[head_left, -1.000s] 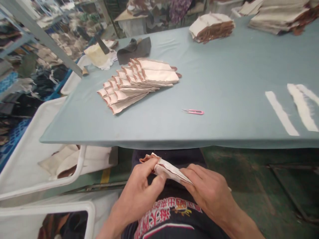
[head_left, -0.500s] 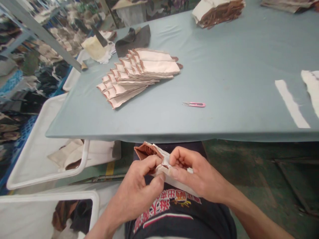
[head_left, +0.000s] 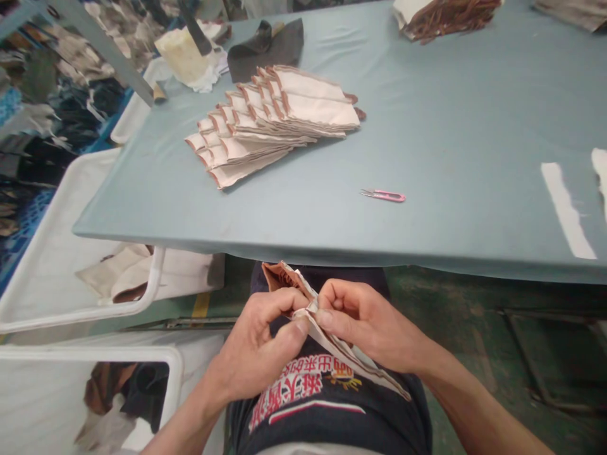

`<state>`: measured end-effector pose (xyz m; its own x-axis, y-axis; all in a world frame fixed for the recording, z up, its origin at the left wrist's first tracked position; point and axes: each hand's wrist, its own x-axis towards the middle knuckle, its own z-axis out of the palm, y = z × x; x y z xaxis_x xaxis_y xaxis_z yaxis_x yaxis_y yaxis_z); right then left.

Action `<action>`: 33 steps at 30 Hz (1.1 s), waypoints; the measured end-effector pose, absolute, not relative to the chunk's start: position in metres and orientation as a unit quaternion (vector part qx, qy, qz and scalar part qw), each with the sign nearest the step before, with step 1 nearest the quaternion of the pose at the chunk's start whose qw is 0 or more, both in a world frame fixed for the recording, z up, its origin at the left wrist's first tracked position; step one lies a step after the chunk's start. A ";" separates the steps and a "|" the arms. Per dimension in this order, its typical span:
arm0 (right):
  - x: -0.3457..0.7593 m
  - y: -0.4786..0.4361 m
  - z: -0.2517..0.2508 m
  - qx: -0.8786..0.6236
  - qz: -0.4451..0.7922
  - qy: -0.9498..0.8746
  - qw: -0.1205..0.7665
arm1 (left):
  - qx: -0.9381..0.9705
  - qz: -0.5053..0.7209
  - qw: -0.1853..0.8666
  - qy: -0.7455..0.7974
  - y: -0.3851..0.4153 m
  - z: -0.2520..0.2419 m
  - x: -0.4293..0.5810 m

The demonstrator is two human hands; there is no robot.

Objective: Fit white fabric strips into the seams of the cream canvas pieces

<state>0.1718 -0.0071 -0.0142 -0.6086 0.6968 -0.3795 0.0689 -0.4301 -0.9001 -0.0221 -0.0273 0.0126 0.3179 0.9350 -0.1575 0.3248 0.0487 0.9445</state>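
Cream and brown. Holding a fabric piece (head_left: 277,276) over a dark shirt (head_left: 389,423), just below the near edge of the bench (head_left: 450,158). Pinching it between thumb and forefinger of the left hand (head_left: 258,341); nipping it just beside there with the right hand (head_left: 372,325), likewise narrowed. Letting a long end slant down to the right. Facing, on the bench, a fanned stack (head_left: 296,104) of cream-and-brown pieces, with pink snips (head_left: 391,196) to its right and a white strip (head_left: 566,212) farther right.

At lower centre, the bare left hand (head_left: 262,341) partly hides a brown-lined cream cloth (head_left: 328,342); the right edge crops a white fabric strip (head_left: 601,174).
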 end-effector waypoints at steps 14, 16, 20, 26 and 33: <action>0.160 -0.009 -0.012 -0.449 0.593 -0.622 0.243 | 0.644 0.291 0.520 0.480 -0.025 -0.002 -0.037; 0.157 -0.010 -0.012 -0.458 0.564 -0.642 0.246 | 0.637 0.308 0.515 0.483 -0.027 -0.005 -0.037; 0.147 -0.019 -0.018 -0.495 0.465 -0.680 0.276 | 0.606 0.353 0.496 0.513 -0.033 -0.014 -0.032; 0.128 -0.032 -0.027 -0.524 0.455 -0.654 0.302 | 0.583 0.428 0.445 0.529 -0.036 -0.021 -0.022; 0.125 -0.030 -0.018 -0.498 0.557 -0.580 0.325 | 0.489 0.447 0.558 0.500 -0.038 -0.035 -0.029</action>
